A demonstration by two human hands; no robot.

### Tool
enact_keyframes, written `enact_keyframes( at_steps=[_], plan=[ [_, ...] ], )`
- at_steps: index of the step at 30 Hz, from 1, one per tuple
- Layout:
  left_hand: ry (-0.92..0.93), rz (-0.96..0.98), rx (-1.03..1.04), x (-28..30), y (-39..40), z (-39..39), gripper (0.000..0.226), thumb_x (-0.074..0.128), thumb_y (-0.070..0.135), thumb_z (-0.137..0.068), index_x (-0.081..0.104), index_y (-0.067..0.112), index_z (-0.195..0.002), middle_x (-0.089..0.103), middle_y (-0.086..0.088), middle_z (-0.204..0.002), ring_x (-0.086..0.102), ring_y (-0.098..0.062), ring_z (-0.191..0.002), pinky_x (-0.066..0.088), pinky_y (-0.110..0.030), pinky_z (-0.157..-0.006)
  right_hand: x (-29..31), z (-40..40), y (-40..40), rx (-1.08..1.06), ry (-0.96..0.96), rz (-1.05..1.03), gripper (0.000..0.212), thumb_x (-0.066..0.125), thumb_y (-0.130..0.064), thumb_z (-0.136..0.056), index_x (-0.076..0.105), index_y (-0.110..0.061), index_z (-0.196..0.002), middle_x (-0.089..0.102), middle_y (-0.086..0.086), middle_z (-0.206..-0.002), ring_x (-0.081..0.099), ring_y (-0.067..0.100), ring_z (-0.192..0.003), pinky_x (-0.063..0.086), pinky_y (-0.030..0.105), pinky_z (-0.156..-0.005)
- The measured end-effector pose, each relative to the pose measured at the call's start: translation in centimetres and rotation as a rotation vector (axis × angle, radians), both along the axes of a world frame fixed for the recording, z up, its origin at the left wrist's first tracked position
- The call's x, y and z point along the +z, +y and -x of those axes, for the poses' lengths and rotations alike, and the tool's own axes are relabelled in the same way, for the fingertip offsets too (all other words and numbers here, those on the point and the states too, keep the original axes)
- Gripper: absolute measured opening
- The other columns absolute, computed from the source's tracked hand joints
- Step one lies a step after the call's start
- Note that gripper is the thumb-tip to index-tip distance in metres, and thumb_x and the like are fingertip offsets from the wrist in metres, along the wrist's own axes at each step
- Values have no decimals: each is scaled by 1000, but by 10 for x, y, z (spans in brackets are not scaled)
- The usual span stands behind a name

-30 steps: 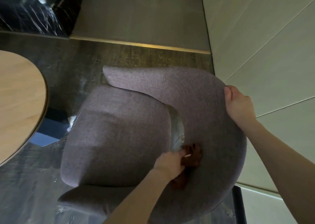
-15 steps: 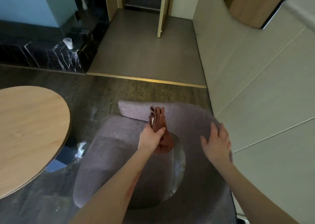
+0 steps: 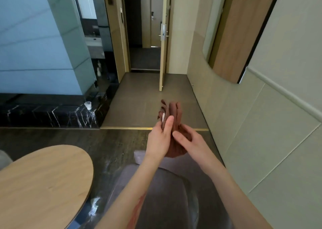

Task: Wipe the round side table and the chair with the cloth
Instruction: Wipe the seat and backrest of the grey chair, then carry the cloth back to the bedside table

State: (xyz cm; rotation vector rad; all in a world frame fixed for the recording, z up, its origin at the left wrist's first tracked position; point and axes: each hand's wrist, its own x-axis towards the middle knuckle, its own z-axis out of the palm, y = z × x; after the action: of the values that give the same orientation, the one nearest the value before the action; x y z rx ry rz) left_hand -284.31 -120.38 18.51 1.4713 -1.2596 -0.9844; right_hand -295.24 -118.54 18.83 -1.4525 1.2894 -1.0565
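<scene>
A folded brown cloth (image 3: 172,112) is held up in the air in front of me, above the grey fabric chair (image 3: 167,194). My left hand (image 3: 159,138) grips its lower part, thumb pressed on the front. My right hand (image 3: 187,140) closes on the cloth from the right side. The cloth's folded edges stick up above both hands. The chair's seat and curved back lie below my forearms, partly hidden by them. The round wooden side table (image 3: 43,181) stands at the lower left, apart from the chair.
A pale wall (image 3: 261,141) runs close along the right of the chair. Ahead lies a tan floor leading to an open door (image 3: 163,37). A black marble ledge (image 3: 52,114) with a small clear cup (image 3: 88,105) sits at the left, under a glass partition.
The view has tilted up from the chair toward the doorway. My left hand lifted the cloth off the chair back; my right hand left the backrest and joined it on the cloth.
</scene>
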Motion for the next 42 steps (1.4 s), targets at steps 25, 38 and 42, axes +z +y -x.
enact_keyframes(
  at_steps=[25, 38, 42],
  plan=[
    [776, -46, -68, 38, 56, -14, 21, 58, 18, -87, 60, 19, -108, 74, -4, -87, 74, -17, -74, 59, -30, -60, 31, 37, 11, -20, -618, -286, 41, 49, -34, -92, 45, -28, -133, 57, 5, -130, 56, 26, -114, 49, 42, -91],
    [763, 14, 363, -15, 211, -64, 11, 57, 19, -88, 63, 20, -97, 72, -3, -85, 70, -14, -71, 59, -29, -64, -19, -34, 107, 322, -480, -570, 47, 49, -34, -91, 39, -29, -136, 54, 1, -128, 58, 19, -103, 50, 42, -86],
    [807, 34, 561, -36, 284, -91, 9, 56, 19, -89, 63, 21, -95, 74, 2, -76, 72, -10, -67, 60, -27, -60, -40, -80, 152, 503, -358, -614, 42, 50, -38, -90, 44, -29, -130, 59, 2, -125, 60, 19, -107, 52, 40, -85]
  ],
)
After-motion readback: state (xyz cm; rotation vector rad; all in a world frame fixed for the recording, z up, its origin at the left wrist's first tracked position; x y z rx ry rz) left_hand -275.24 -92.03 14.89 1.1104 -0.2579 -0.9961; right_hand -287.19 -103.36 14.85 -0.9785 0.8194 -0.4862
